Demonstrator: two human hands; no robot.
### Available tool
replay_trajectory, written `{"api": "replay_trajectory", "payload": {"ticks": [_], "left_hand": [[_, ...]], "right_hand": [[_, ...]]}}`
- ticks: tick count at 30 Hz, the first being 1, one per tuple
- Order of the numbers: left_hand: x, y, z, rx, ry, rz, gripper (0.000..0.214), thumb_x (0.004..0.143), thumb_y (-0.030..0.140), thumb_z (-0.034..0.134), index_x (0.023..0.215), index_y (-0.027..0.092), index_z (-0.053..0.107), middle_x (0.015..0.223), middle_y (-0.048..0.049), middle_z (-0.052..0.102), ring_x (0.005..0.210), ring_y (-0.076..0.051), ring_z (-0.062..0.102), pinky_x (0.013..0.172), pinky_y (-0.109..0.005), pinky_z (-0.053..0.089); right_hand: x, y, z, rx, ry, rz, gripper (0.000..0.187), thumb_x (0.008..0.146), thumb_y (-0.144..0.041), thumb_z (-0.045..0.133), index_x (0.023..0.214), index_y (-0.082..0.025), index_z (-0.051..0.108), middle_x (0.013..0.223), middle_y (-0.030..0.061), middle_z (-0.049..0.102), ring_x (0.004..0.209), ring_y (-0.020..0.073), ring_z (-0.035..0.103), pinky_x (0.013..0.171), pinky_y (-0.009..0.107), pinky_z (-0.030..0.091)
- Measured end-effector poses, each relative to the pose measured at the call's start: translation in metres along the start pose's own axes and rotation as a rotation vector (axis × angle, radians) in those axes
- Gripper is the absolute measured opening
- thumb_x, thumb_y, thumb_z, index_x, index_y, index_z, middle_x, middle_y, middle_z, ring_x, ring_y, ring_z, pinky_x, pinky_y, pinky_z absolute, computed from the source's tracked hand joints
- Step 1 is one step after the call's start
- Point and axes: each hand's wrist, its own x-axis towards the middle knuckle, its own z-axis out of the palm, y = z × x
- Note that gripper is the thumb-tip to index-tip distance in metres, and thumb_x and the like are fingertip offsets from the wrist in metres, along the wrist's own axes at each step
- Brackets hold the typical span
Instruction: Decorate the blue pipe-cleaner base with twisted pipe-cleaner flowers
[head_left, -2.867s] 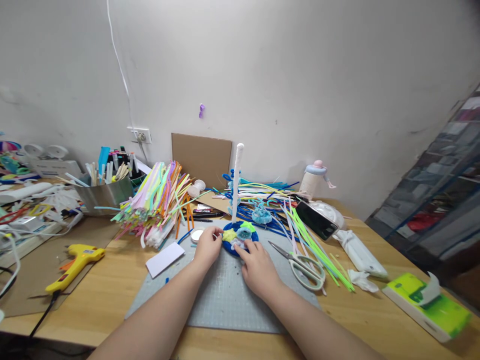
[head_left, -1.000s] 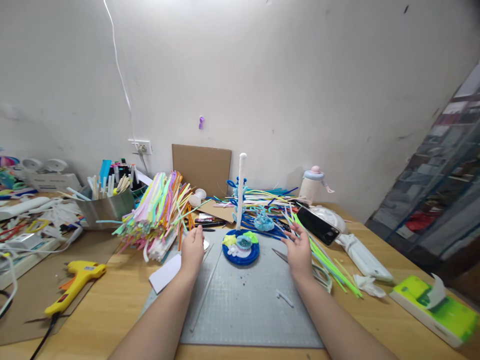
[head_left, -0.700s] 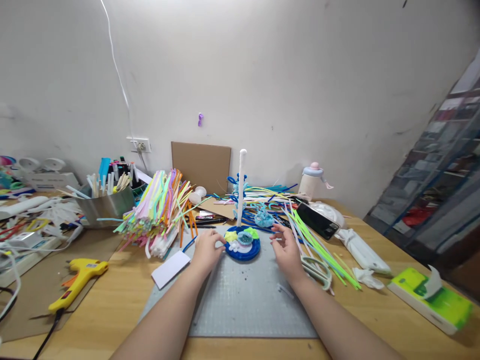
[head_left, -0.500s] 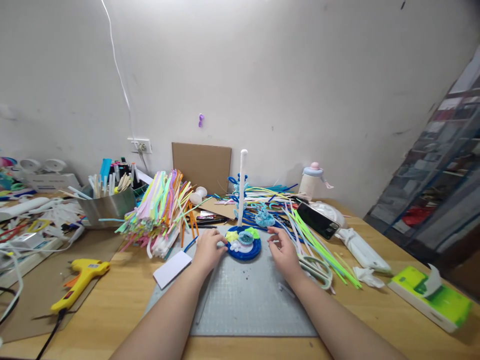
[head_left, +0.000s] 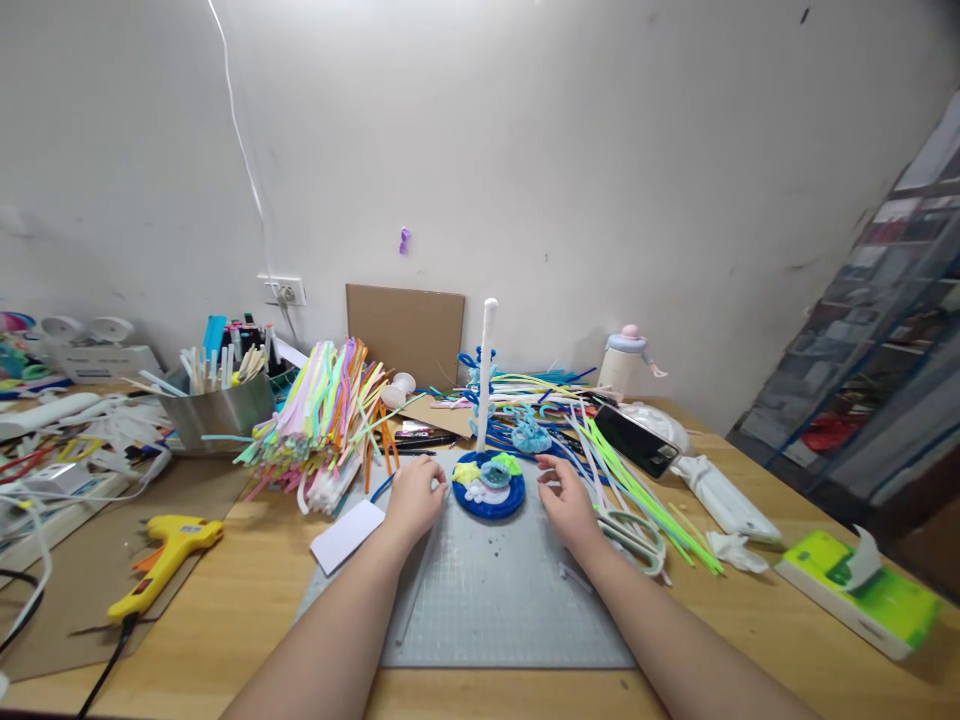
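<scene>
A round blue pipe-cleaner base [head_left: 489,512] lies on the grey cutting mat [head_left: 510,610]. Yellow, green, white and light-blue fuzzy pieces sit on top of it, and a fuzzy white post [head_left: 485,375] rises at its back edge. Just left of the base, my left hand [head_left: 416,502] rests with loosely bent fingers and holds nothing. On the other side is my right hand [head_left: 564,502], thumb and fingers apart, also without anything in it. Neither hand touches the base. Behind it lies a light-blue fuzzy piece [head_left: 529,434].
Scissors [head_left: 634,535] lie beside my right wrist, near green pipe cleaners [head_left: 649,490] and a phone [head_left: 637,440]. Leftward are a white card [head_left: 347,536], a pipe-cleaner bundle [head_left: 315,425] and a yellow glue gun [head_left: 165,560]. A tissue pack [head_left: 859,590] sits far right.
My left hand has drawn slightly left, from the base's edge to a small gap beside it. My right hand has hardly moved. The view has shifted slightly.
</scene>
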Motion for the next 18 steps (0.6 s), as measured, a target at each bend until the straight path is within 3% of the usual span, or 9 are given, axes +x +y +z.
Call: {"api": "replay_trajectory", "payload": {"ticks": [5, 8, 11, 18], "left_hand": [[0.001, 0.002, 0.001, -0.005, -0.050, -0.041, 0.027, 0.083, 0.030, 0.048, 0.065, 0.018, 0.063, 0.075, -0.0038, 0.062, 0.081, -0.018, 0.054, 0.077, -0.029, 0.033], [-0.003, 0.009, 0.004, -0.016, -0.088, -0.055, 0.013, 0.070, 0.033, 0.064, 0.068, 0.020, 0.065, 0.075, -0.0015, 0.062, 0.080, -0.018, 0.055, 0.074, -0.028, 0.034], [-0.006, 0.016, 0.008, -0.026, -0.109, -0.073, 0.014, 0.061, 0.030, 0.072, 0.070, 0.021, 0.066, 0.078, -0.0003, 0.063, 0.082, -0.018, 0.055, 0.070, -0.026, 0.034], [-0.010, 0.021, 0.017, -0.022, -0.110, -0.153, 0.007, 0.066, 0.027, 0.066, 0.068, 0.021, 0.066, 0.078, -0.0023, 0.065, 0.080, -0.018, 0.057, 0.069, -0.027, 0.035]], "right_hand": [[0.001, 0.008, 0.002, -0.001, -0.016, 0.004, 0.034, 0.069, -0.016, 0.047, 0.101, -0.020, 0.056, 0.102, 0.0072, 0.054, 0.080, 0.0183, 0.056, 0.062, 0.030, 0.050], [0.001, 0.009, 0.002, 0.000, -0.013, 0.007, 0.034, 0.068, -0.016, 0.048, 0.101, -0.021, 0.057, 0.101, 0.0067, 0.054, 0.080, 0.0183, 0.057, 0.062, 0.030, 0.051], [0.001, 0.008, 0.002, -0.003, -0.013, 0.008, 0.035, 0.068, -0.016, 0.048, 0.101, -0.021, 0.057, 0.101, 0.0069, 0.054, 0.080, 0.0185, 0.057, 0.061, 0.030, 0.051], [0.001, 0.007, 0.002, -0.021, -0.027, 0.011, 0.034, 0.070, -0.016, 0.047, 0.102, -0.020, 0.056, 0.102, 0.0070, 0.054, 0.081, 0.0184, 0.056, 0.063, 0.030, 0.050]]}}
